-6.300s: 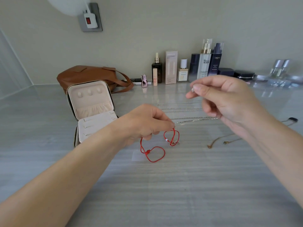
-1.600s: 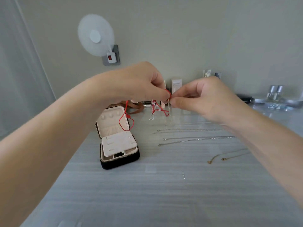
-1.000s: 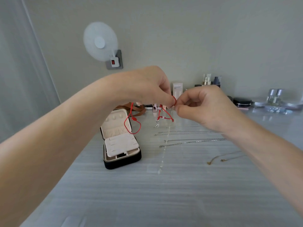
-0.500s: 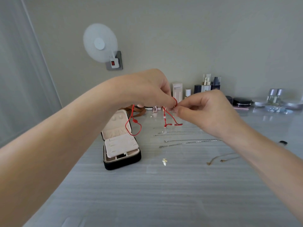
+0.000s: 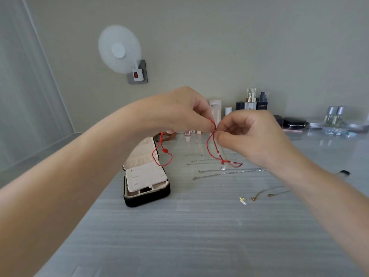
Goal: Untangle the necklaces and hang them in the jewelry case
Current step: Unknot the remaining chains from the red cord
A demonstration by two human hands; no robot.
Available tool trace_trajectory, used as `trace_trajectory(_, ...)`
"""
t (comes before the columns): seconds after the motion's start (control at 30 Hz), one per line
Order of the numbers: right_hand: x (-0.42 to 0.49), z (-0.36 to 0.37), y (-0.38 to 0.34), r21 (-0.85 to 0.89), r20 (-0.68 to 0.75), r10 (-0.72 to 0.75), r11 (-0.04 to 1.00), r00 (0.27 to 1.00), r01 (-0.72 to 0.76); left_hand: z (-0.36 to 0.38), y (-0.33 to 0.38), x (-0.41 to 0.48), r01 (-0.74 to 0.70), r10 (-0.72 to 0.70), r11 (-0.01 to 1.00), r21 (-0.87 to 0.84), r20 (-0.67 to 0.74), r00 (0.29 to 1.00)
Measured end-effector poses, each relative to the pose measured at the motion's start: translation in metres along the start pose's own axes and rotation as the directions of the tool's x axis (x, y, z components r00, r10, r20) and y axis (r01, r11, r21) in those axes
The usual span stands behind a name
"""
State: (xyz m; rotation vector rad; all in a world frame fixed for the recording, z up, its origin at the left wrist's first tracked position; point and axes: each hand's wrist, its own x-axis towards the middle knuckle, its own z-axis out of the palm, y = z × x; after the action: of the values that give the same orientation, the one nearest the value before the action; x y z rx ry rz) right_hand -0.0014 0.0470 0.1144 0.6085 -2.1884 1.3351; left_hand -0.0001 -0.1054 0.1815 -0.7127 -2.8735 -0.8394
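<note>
Left hand [image 5: 179, 112] and right hand [image 5: 251, 134] are both pinching the thin red cord necklace [image 5: 212, 145] mid-frame, above the grey striped countertop [image 5: 199, 236]. Risk: pulling apart is likely tightening the knot, or dropping the clear pendant [image 5: 222, 166]. Open black jewelry case [image 5: 146, 188] is sitting left of centre; cosmetics bottles [image 5: 251, 99] are lining the beige wall.

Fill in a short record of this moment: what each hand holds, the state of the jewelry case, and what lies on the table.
left hand: pinching the red cord necklace, raised above the table
right hand: pinching the same cord beside the left fingers
jewelry case: open, no necklace hung inside
grey table: silver chains, gold chain
</note>
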Motion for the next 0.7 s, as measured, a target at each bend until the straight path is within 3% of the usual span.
trace_trajectory(0.23, -0.008, 0.003, 0.013, -0.211, -0.03, -0.105, 0.973, 0.994, 0.097, 0.018, -0.009, 0.006, 0.043, -0.042, 0.995, -0.095, 0.015, 0.999)
trace_trajectory(0.47, -0.01, 0.002, 0.034, -0.297, 0.079, -0.057, 0.952, 0.995, 0.078, 0.058, -0.034, 0.011, 0.068, -0.072, 0.955, -0.287, -0.001, 0.997)
trace_trajectory(0.57, -0.009, 0.004, 0.047, -0.271, 0.107, -0.01, 0.962, 0.994, 0.039, 0.074, -0.042, 0.016, 0.1, -0.107, 0.927, -0.361, 0.0, 0.994)
trace_trajectory(0.7, -0.009, 0.009, 0.064, -0.099, 0.106, 0.116, 0.99, 0.988, -0.105, 0.089, -0.056, 0.02, 0.16, -0.171, 0.874, -0.458, 0.019, 0.985)
